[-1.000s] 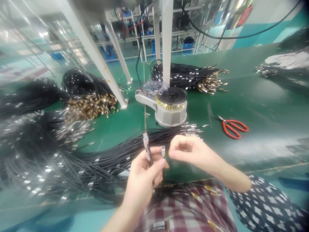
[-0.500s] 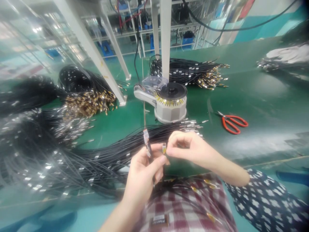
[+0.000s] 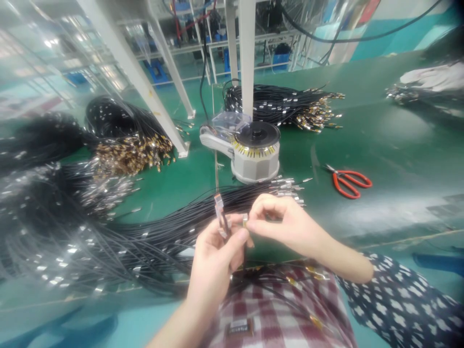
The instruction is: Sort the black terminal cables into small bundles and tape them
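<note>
My left hand [image 3: 213, 266] is closed around black cables. A flat connector end [image 3: 219, 207], silvery with an orange tip, sticks up above its fingers. Just to the right, a small pale-and-yellow cable tip [image 3: 245, 220] stands between the two hands. Thumb and forefinger of my right hand [image 3: 284, 220] pinch at this tip, and its other fingers are curled in. Whether the yellow part is tape, I cannot tell. More black cables with yellow ends [image 3: 316, 321] lie across the checked cloth on my lap.
A round tape dispenser [image 3: 255, 166] stands on the green table [image 3: 377, 140] beyond my hands. Red-handled snips [image 3: 351, 184] lie to the right. Cable bundles lie at left [image 3: 126, 154], behind the dispenser [image 3: 268, 104] and under my hands [image 3: 174, 217]. White posts [image 3: 247, 58] rise from the table.
The right fingertips have closed in over the small pale-and-yellow tip, covering more of it. The left hand keeps its hold and has hardly moved.
</note>
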`<state>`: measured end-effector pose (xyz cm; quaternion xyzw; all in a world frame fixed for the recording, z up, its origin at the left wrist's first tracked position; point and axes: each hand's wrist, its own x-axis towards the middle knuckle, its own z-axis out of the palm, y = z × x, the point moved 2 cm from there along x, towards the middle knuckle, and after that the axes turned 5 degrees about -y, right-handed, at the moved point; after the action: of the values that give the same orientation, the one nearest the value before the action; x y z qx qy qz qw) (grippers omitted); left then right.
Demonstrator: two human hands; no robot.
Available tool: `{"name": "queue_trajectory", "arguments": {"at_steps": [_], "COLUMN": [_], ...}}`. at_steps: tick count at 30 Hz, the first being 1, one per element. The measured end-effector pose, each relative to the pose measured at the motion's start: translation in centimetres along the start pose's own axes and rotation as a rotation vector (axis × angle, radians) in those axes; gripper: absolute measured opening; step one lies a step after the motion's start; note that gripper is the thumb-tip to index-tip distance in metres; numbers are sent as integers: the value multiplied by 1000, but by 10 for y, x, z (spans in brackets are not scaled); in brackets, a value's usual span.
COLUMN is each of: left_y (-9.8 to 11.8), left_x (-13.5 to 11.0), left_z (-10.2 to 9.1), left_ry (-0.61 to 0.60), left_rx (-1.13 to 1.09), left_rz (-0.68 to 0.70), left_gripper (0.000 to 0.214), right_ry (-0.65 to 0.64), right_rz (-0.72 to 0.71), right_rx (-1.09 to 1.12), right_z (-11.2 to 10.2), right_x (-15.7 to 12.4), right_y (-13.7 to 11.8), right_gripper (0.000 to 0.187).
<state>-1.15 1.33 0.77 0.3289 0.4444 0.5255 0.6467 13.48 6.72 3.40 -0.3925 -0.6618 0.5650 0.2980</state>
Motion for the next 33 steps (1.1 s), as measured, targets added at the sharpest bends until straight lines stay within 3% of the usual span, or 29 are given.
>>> {"name": "queue_trajectory", "arguments": {"at_steps": [7,15,22,27,33], "left_y": [6,5,6,6,6], "left_x": [2,1,2,3,1], "left_z": [4,0,-2,-3,-3], "left_ry": [4,-17,-5,-19,-22], "left_rx": [-7,-36,-79,-93,-66], "left_rz": [-5,-120,-122,-126,-86], "left_gripper": [19,22,23,24,21], "right_ry": [-32,53,78,37,108], "right_rz": [-15,-61,-19,-11,-72], "right_rx": [2,-79,36,75,88], "right_z": [0,3,1,6,8], "right_x": [-4,-3,-4,-3,-3], "right_y": [-6,0,10,8,6], "right_gripper": [15,10,22,14,17]}}
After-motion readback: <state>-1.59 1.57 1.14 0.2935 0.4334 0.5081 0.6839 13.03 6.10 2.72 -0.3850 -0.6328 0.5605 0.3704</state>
